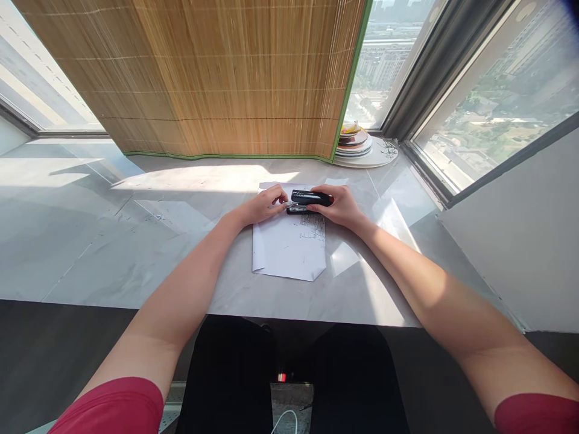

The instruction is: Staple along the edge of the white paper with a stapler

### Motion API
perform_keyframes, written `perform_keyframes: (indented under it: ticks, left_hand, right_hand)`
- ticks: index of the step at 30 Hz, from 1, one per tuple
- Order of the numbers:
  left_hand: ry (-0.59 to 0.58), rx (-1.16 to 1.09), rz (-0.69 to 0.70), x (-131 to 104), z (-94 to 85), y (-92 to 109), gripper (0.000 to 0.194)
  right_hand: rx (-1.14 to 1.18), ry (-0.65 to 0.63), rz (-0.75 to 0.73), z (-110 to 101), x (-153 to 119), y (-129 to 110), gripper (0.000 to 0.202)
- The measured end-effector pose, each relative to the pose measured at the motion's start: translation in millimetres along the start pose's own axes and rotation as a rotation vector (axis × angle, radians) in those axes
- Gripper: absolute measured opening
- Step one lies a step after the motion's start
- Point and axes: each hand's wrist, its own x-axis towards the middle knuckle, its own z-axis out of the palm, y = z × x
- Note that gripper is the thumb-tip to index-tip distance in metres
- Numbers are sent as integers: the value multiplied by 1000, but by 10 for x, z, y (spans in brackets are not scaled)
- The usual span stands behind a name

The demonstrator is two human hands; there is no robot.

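Observation:
A black stapler (pixel 312 198) lies sideways above a white sheet of paper (pixel 284 253), its jaws pointing left. My right hand (pixel 339 204) grips its rear end, thumb below and fingers above. At the front end, the fingertips of my left hand (pixel 266 204) are drawn together at the stapler's tip, by a small shiny part. Whether they pinch something there is too small to see. Dark scribbled marks show on the paper's right side, and its lower corners are folded or curled.
A grey marble-look ledge (pixel 181 253) carries the paper. Behind hangs a bamboo blind (pixel 226 78) with green edging. At the back right, stacked plates (pixel 355 146) stand on a white board by the window frame. A white wall (pixel 520 235) bounds the right side.

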Motion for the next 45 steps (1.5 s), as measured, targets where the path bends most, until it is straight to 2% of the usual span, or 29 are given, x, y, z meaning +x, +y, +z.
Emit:
perform_keyframes:
  ticks: [11, 17, 24, 31, 45]
  left_hand:
    - [61, 0, 19, 7, -24, -29, 4]
    - [53, 6, -12, -10, -51, -11, 3]
    - [69, -1, 34, -25, -67, -40, 3]
    - [59, 11, 1, -40, -81, -61, 7]
    - [78, -2, 49, -77, -161, -30, 6]
  right_hand:
    - [4, -4, 5, -4, -5, 16, 39]
    - [19, -4, -7, -4, -2, 28, 39]
    - [13, -9, 7, -6, -3, 33, 41]
    - [7, -16, 11, -8, -1, 44, 41]
    - [23, -1, 11, -5, 0, 44, 40]
